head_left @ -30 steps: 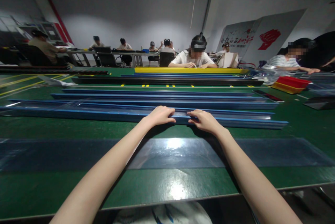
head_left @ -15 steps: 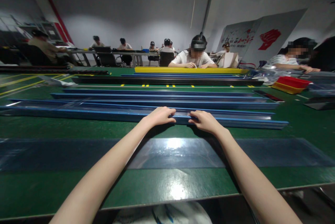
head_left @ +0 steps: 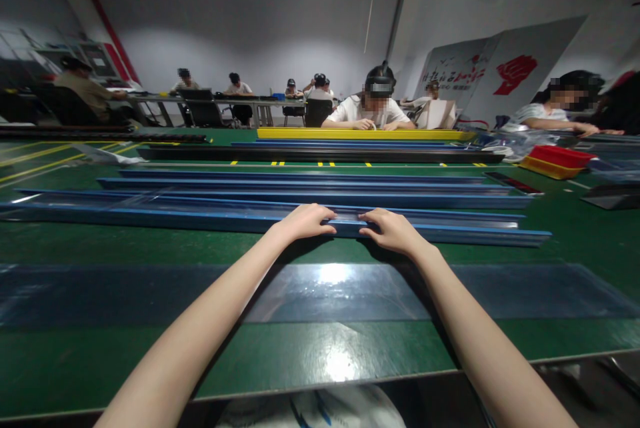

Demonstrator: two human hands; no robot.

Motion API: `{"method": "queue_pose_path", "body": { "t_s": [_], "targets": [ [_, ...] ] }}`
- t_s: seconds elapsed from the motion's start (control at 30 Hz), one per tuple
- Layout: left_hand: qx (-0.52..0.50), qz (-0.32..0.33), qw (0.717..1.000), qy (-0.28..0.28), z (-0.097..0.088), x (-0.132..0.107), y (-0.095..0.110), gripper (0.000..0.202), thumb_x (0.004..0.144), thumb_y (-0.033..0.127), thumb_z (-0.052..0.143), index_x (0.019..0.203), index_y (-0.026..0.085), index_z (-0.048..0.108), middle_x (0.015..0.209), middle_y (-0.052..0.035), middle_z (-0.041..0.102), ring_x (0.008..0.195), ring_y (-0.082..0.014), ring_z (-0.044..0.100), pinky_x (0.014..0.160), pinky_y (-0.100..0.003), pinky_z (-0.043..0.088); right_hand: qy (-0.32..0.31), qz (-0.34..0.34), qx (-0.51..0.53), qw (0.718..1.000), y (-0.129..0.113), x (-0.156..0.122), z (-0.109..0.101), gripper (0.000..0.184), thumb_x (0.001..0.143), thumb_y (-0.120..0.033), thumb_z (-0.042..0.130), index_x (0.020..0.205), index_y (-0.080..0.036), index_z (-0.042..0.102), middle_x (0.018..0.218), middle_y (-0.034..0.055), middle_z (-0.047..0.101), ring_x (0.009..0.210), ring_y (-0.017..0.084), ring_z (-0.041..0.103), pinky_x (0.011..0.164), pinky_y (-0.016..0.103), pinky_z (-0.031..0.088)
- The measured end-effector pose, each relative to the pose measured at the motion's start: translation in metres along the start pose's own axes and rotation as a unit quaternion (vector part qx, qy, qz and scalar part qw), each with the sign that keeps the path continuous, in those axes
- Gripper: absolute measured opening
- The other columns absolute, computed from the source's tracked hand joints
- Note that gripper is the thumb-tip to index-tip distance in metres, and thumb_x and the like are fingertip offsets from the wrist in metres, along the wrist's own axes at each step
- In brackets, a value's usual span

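1. My left hand (head_left: 307, 220) and right hand (head_left: 387, 227) straddle the near blue channel (head_left: 240, 220)'s front wall; I cannot tell whether they pinch it.
2. That channel lies on the green table (head_left: 400, 345), apparently already lined with clear film (head_left: 120, 203).
3. One clear plastic strip (head_left: 330, 295) lies flat, outside any channel.

Workshop, blue profiles (head_left: 200, 221), worktable (head_left: 280, 355), co-workers (head_left: 346, 112)

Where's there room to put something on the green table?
Bare green shows between the clear sheet and the table's near edge, and between that sheet and the nearest blue channel. Forearms cross both. Farther back, blue, black and yellow strips crowd together.
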State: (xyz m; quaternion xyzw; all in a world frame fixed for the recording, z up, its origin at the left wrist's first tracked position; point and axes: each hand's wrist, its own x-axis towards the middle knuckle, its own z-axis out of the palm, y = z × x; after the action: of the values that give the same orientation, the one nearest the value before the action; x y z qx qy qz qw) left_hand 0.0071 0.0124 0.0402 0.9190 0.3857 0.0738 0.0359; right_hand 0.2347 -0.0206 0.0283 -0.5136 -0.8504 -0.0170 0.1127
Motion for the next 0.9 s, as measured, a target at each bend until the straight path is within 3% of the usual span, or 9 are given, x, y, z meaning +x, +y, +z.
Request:
{"method": "queue_pose_path", "body": {
  "t_s": [0.9],
  "targets": [
    [-0.014, -0.004, 1.000, 0.003, 0.0021, 0.0012, -0.0021, 0.033, 0.079, 0.043, 0.053, 0.106, 0.026, 0.062, 0.104, -0.0028, 0.067, 0.096, -0.0202, 0.060, 0.080, -0.025, 0.042, -0.027, 0.015, -0.033, 0.999, -0.0061, 0.0000, -0.0029, 0.030, 0.085, -0.038, 0.045, 0.103, -0.019, 0.059, 0.100, 0.0088, 0.064, 0.093, 0.020, 0.058, 0.075, 0.026, 0.039]
  ]
}}
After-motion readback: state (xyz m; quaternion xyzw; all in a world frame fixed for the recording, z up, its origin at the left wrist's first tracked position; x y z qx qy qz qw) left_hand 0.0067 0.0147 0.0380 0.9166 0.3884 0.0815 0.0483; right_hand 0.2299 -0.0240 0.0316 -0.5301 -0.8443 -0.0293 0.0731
